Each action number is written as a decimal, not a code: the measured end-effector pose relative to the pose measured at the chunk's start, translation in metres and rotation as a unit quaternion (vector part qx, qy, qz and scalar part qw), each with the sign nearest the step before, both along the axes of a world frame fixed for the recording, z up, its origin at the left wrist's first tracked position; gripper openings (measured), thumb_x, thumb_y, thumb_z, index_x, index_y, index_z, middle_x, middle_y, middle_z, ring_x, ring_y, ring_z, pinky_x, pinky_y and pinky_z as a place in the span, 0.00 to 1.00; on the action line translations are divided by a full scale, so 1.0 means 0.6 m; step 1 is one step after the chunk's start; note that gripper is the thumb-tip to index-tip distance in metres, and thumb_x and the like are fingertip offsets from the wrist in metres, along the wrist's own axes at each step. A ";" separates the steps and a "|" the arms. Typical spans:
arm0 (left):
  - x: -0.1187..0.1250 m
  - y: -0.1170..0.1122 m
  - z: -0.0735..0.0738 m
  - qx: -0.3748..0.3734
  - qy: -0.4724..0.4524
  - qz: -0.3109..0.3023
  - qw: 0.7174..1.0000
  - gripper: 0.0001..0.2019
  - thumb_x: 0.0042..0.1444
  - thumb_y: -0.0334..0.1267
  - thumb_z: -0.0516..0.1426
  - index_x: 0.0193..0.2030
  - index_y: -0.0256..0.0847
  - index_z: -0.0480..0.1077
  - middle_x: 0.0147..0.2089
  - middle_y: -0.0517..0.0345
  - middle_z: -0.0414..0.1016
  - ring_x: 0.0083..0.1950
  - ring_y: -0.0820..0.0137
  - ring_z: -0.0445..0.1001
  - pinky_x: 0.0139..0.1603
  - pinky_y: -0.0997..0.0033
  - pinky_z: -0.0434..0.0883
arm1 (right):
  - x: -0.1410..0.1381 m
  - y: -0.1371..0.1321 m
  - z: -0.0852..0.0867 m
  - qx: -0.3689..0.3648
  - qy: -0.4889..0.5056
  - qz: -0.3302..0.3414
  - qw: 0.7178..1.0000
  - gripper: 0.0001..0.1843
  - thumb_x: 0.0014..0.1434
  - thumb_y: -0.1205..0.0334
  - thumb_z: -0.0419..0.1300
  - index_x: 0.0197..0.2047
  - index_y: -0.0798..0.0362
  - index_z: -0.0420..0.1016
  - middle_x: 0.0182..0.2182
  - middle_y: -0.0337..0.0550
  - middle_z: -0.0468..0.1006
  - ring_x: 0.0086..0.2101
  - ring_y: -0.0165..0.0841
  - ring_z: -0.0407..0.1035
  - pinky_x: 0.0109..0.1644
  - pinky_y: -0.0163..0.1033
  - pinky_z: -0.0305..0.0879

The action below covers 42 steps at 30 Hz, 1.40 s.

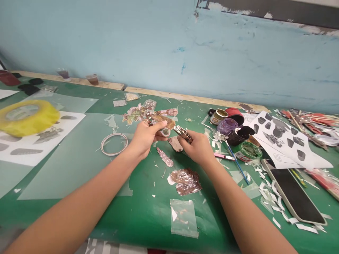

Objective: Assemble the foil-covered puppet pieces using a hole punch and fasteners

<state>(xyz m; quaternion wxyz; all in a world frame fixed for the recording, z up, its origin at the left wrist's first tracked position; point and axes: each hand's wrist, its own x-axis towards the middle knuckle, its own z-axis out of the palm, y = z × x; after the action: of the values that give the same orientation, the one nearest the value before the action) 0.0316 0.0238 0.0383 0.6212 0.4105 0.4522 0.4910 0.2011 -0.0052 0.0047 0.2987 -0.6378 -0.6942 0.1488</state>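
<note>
My left hand (145,137) is closed around a brown, glossy petal-shaped piece (161,121), part of a cluster of mottled pink-brown cut-outs (135,113) behind it. In my right hand (199,147) is a silvery metal pliers-like tool (183,133); its tip points at the near end of the held piece, and I cannot tell whether they touch. Below the tool lies a pale pinkish piece (174,144), partly hidden by my right fingers. A narrow pink strip (165,157) and a shiny brown foil-like piece (186,181) rest on the green table between my forearms.
A coil of pale wire (102,147) and yellow tape roll (50,116) lie leftward. Paint jars (249,151), a blue brush (237,162), paper scraps (275,197), printed sheets (280,137) and a phone (293,194) crowd the right. A plastic bag (183,218) lies near the front.
</note>
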 end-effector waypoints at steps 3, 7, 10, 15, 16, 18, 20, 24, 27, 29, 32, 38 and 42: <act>0.000 0.001 0.000 0.019 0.011 0.012 1.000 0.12 0.41 0.38 0.67 0.27 0.33 0.71 0.24 0.59 0.70 0.23 0.77 0.65 0.27 0.68 0.75 | -0.003 0.000 -0.003 -0.008 0.021 0.008 1.000 0.14 0.55 0.54 0.52 0.22 0.50 0.56 0.17 0.35 0.59 0.22 0.29 0.52 0.27 0.35 0.46; 0.001 -0.003 0.002 0.045 0.049 0.015 0.998 0.12 0.40 0.39 0.67 0.26 0.34 0.71 0.26 0.57 0.71 0.26 0.74 0.67 0.29 0.66 0.74 | -0.005 0.000 -0.005 -0.010 0.022 0.006 1.000 0.14 0.54 0.55 0.53 0.22 0.50 0.55 0.17 0.35 0.61 0.22 0.29 0.53 0.27 0.35 0.47; 0.000 -0.009 0.007 0.074 0.142 0.042 0.986 0.13 0.42 0.39 0.65 0.20 0.38 0.65 0.22 0.60 0.66 0.26 0.73 0.65 0.26 0.69 0.68 | -0.005 -0.001 -0.004 -0.023 -0.002 -0.003 1.000 0.14 0.54 0.54 0.53 0.22 0.49 0.56 0.17 0.35 0.61 0.22 0.30 0.53 0.27 0.35 0.46; -0.004 -0.014 0.015 0.080 0.332 0.076 0.937 0.26 0.45 0.39 0.63 0.14 0.43 0.45 0.16 0.65 0.45 0.21 0.76 0.51 0.22 0.71 0.51 | -0.007 -0.001 -0.002 -0.041 -0.072 -0.016 0.996 0.13 0.55 0.54 0.53 0.23 0.49 0.57 0.18 0.37 0.62 0.22 0.31 0.53 0.27 0.35 0.44; -0.004 -0.014 0.015 0.079 0.349 0.076 0.931 0.27 0.45 0.39 0.62 0.14 0.43 0.45 0.16 0.65 0.44 0.21 0.77 0.49 0.22 0.71 0.50 | -0.008 -0.002 -0.001 -0.042 -0.087 -0.021 0.995 0.13 0.55 0.54 0.53 0.23 0.49 0.57 0.18 0.38 0.63 0.22 0.31 0.54 0.27 0.36 0.44; -0.005 -0.012 0.012 0.081 0.369 0.070 0.923 0.26 0.46 0.40 0.62 0.14 0.43 0.45 0.15 0.65 0.44 0.21 0.77 0.47 0.22 0.71 0.49 | -0.010 -0.002 0.000 -0.046 -0.113 -0.029 0.992 0.12 0.55 0.54 0.53 0.24 0.49 0.58 0.18 0.38 0.63 0.22 0.32 0.54 0.27 0.36 0.43; -0.004 -0.010 0.008 0.090 0.368 0.063 0.923 0.26 0.45 0.40 0.62 0.13 0.43 0.46 0.15 0.64 0.44 0.21 0.76 0.48 0.23 0.71 0.48 | -0.011 -0.003 0.001 -0.050 -0.132 -0.032 0.989 0.12 0.55 0.54 0.53 0.24 0.49 0.58 0.18 0.39 0.64 0.22 0.32 0.55 0.27 0.36 0.42; -0.002 -0.009 0.001 0.094 0.349 0.055 0.931 0.25 0.45 0.40 0.63 0.13 0.43 0.48 0.15 0.65 0.45 0.21 0.76 0.49 0.23 0.71 0.49 | -0.013 -0.003 0.002 -0.049 -0.125 -0.025 0.991 0.14 0.55 0.54 0.53 0.23 0.49 0.56 0.18 0.38 0.62 0.21 0.31 0.53 0.27 0.36 0.42; 0.001 -0.009 0.000 0.078 0.321 0.061 0.942 0.22 0.44 0.39 0.63 0.14 0.42 0.53 0.16 0.65 0.49 0.21 0.76 0.50 0.22 0.72 0.51 | -0.014 -0.002 0.002 -0.050 -0.082 -0.010 0.995 0.14 0.55 0.54 0.53 0.22 0.49 0.56 0.17 0.37 0.61 0.21 0.31 0.53 0.27 0.36 0.44; 0.003 -0.009 -0.001 0.067 0.278 0.063 0.956 0.18 0.44 0.38 0.63 0.15 0.41 0.58 0.16 0.65 0.53 0.21 0.76 0.54 0.22 0.73 0.54 | -0.014 -0.002 0.002 -0.050 -0.051 -0.002 0.997 0.15 0.55 0.53 0.53 0.22 0.49 0.56 0.17 0.37 0.61 0.21 0.31 0.54 0.26 0.36 0.44; 0.008 -0.008 -0.002 0.048 0.193 0.056 0.978 0.10 0.43 0.35 0.64 0.18 0.38 0.67 0.18 0.63 0.62 0.23 0.75 0.61 0.24 0.73 0.63 | -0.015 -0.002 0.003 -0.052 -0.022 -0.002 0.998 0.16 0.54 0.52 0.53 0.20 0.49 0.55 0.16 0.36 0.61 0.21 0.29 0.53 0.26 0.35 0.45; 0.011 -0.009 -0.002 0.020 0.087 0.033 0.995 0.07 0.41 0.36 0.66 0.23 0.34 0.75 0.26 0.56 0.74 0.27 0.71 0.70 0.31 0.67 0.75 | -0.014 -0.002 0.003 -0.065 0.005 0.001 0.998 0.14 0.54 0.54 0.52 0.21 0.50 0.57 0.17 0.37 0.65 0.22 0.29 0.55 0.27 0.35 0.46; 0.008 -0.007 -0.009 0.029 0.132 0.046 0.990 0.08 0.41 0.38 0.66 0.22 0.35 0.74 0.24 0.57 0.73 0.26 0.71 0.69 0.30 0.68 0.74 | -0.016 -0.002 0.002 -0.062 -0.015 -0.006 0.998 0.15 0.55 0.53 0.52 0.21 0.50 0.58 0.17 0.37 0.64 0.22 0.30 0.56 0.27 0.35 0.46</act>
<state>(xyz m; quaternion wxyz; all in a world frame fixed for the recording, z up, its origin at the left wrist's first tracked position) 0.0363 0.0197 0.0326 0.5209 0.4684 0.5337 0.4737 0.1918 -0.0061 0.0061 0.2491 -0.6617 -0.6839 0.1799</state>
